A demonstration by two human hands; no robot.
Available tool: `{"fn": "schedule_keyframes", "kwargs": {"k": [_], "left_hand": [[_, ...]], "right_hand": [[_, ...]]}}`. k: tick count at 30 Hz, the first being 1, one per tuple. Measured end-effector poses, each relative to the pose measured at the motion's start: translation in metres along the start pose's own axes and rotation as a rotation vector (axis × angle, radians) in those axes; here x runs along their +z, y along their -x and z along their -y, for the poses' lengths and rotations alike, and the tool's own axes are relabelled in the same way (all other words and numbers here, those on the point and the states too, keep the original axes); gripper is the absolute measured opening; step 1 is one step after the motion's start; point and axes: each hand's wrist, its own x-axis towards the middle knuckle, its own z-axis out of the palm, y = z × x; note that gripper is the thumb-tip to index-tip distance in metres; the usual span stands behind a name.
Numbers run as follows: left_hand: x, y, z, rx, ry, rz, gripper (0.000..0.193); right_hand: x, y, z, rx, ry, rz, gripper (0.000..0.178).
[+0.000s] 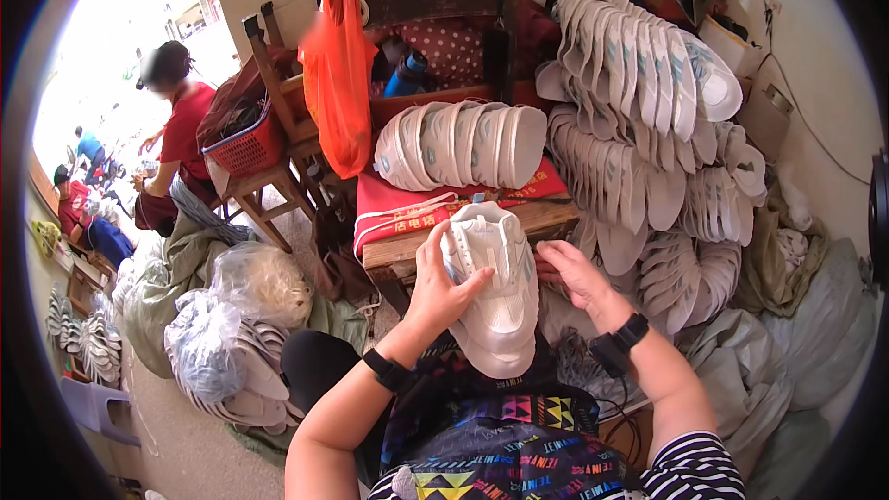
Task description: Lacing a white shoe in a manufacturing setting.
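Left hand [443,283] is clasping a white, elongated mesh shoe upper [505,306], apparently steadying it | Right hand [576,276] is curling narrowly beside it, any hold unclear

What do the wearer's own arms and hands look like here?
The left hand and right hand wear no gloves. A black band with a dark, boxy unit circles each wrist: left wristband, right wristband. The right sleeve is striped black and white.
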Motion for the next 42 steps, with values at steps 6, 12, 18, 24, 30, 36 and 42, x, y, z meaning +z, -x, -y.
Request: {"fn": "schedule_keyframes", "kwargs": {"k": [6,12,18,24,30,36,42], "left_hand": [[-0.001,0.013,0.005,-0.034,0.07,-0.064,0.093],[0.002,0.04,0.009,0.034,0.04,-0.097,0.096],[0.01,0.041,0.024,0.022,0.106,-0.057,0.102],[0.021,0.045,0.039,0.06,0.161,-0.005,0.1],[0.031,0.052,0.071,0.05,0.159,0.029,0.099],[0.044,0.042,0.088,0.021,0.329,0.014,0.097],[0.035,0.047,0.078,-0.065,0.427,-0.009,0.088]], "right_hand": [[0.043,0.001,0.02,-0.018,-0.294,0.47,0.061],[0.051,0.026,0.03,-0.079,-0.148,0.351,0.076],[0.033,0.008,0.03,0.001,0.073,0.376,0.088],[0.065,-0.003,0.017,-0.68,0.53,0.046,0.077],[0.062,-0.02,-0.025,-0.646,0.485,0.056,0.064],[0.054,-0.033,-0.033,-0.556,0.45,0.117,0.066],[-0.019,-0.019,-0.055,-0.292,0.221,0.031,0.036]]}}
